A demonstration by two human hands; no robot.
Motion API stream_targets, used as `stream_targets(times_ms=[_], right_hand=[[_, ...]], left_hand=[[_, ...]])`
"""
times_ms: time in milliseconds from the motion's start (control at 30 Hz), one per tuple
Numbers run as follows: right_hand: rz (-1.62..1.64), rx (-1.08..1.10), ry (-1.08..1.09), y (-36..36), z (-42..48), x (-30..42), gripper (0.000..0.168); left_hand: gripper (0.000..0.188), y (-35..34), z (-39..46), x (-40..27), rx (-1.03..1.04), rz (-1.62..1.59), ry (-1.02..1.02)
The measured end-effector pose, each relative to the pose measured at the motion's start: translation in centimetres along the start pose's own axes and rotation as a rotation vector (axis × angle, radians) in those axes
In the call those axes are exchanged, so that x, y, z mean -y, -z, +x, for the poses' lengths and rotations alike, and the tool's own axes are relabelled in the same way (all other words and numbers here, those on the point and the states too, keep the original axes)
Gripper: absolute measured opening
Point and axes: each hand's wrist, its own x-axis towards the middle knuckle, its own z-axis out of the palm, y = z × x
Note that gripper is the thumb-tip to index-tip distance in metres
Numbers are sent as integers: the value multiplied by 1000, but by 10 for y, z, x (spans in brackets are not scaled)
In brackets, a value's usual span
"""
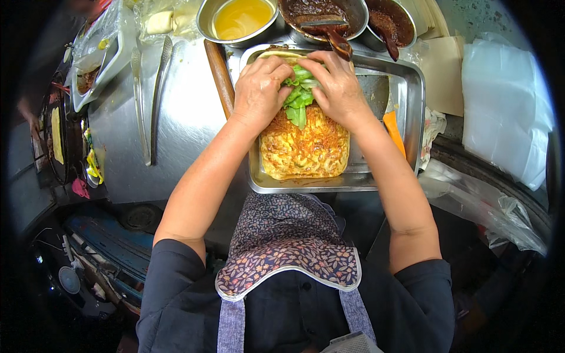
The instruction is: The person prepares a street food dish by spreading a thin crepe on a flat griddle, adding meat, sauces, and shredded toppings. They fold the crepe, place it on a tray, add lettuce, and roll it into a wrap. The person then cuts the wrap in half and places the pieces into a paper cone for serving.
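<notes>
A browned egg pancake (304, 154) with a reddish-brown sauce on its surface lies flat in a shallow stainless steel tray (313, 187). Green lettuce leaves (300, 99) rest on the pancake's far half, one leaf pointing towards me. My left hand (262, 86) holds the lettuce from the left, with the thumb and fingers bent around its edge. From the right, my right hand (337, 88) grips the same leaves with curled fingers. Both hands are over the pancake's far end, and they hide part of it. A pale edge of flatbread (280, 54) shows beyond them.
Behind the tray stand metal bowls: one of yellow liquid (244, 17), one of dark sauce with a brush (326, 26), another of reddish sauce (393, 26). Metal tongs (152, 106) and a wooden rolling pin (219, 77) lie left. Plastic bags (503, 106) are right. Another person's hand (34, 125) shows far left.
</notes>
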Motion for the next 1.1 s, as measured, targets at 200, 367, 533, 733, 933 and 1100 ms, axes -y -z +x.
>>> stream_targets(times_ms=[200, 367, 533, 733, 933, 1100], right_hand=[[-176, 185, 36, 4, -31, -1, 71], [-106, 4, -30, 31, -24, -6, 47], [123, -160, -457, 71, 23, 14, 48], [51, -230, -2, 98, 78, -6, 15], [-3, -92, 8, 81, 66, -19, 19], [414, -374, -210, 148, 53, 13, 14]], left_hand=[[27, -19, -4, -2, 0, 130, -4], [14, -2, -6, -2, 76, -2, 67], [13, 6, -6, 0, 147, -117, 130], [22, 1, -1, 12, -35, -157, 268], [35, 4, 6, 19, 151, -29, 209], [35, 13, 17, 23, 256, -44, 294]])
